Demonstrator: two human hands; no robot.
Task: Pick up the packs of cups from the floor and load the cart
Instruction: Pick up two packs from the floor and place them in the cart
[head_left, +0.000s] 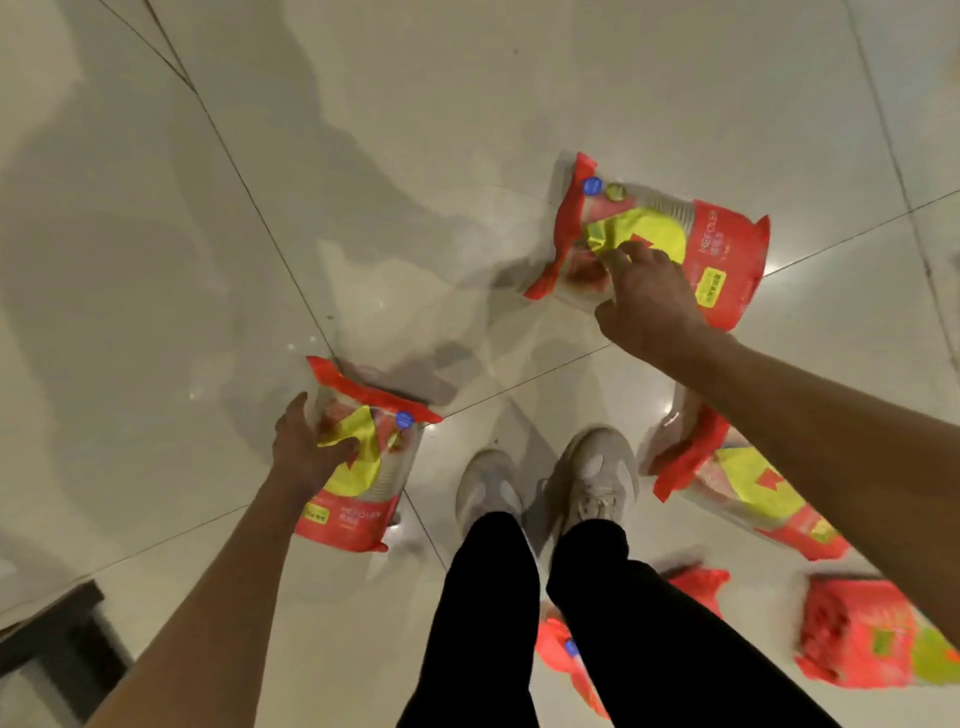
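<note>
Floor (156, 260): large glossy pale tiles, cream to grey, with thin dark grout lines running diagonally; several lines cross just ahead of the shoes. The sheen carries soft light spots and broad grey shadows of the person.
Dark object (57, 644): a black, boxy edge at the lower left corner, standing on the floor; what it is cannot be told.
Left hand (306, 452): reaches down to the near-left pack of cups (358, 467), thumb and fingers curled round the pack's upper left side, gripping it. Whether the pack is lifted off the tile cannot be told.
Right hand (649, 301): stretched forward over the far-right pack of cups (670, 239), fingers bent and pinching the crumpled yellow and red wrapper near its middle. This pack lies on the floor across a grout line.
Packs: clear sleeves with red ends, a yellow panel and a small blue dot, stacked cups showing through.
Third pack (748, 483): lies on the floor just right of the shoes, partly under the right forearm.
Blurred packs: one red pack (862, 634) at the lower right, and another (561, 649) partly hidden behind the right leg.
Person: white shoes (545, 488) side by side on the tile, black trousers (571, 623) above them, bare forearms.
</note>
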